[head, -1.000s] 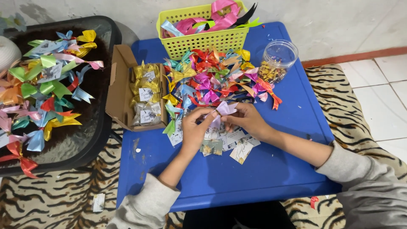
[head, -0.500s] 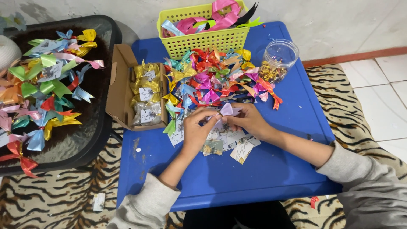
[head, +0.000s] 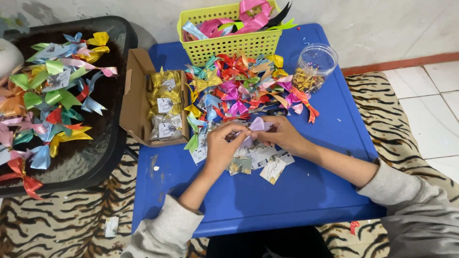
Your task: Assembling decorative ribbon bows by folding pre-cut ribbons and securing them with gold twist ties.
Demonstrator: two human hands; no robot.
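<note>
Both hands pinched one lilac ribbon bow.
The left hand (head: pixel 222 143) and right hand (head: pixel 282 136) gripped the lilac bow (head: pixel 257 125) between them, its long axis lying across, above the blue counter (head: pixel 334 138).

The tabletop (head: pixel 306 191) is solid blue. At its far edge stands a lime-yellow basket (head: pixel 229 45) of pink, light-blue and black ribbon; before it lies a heap of bows (head: pixel 244 86) in red, yellow, purple, orange and teal. The held bow (head: pixel 258 125) is pale lilac. The box (head: pixel 136 95) is brown cardboard. The rug (head: pixel 62 224) is tiger-striped, black on tan.
</note>
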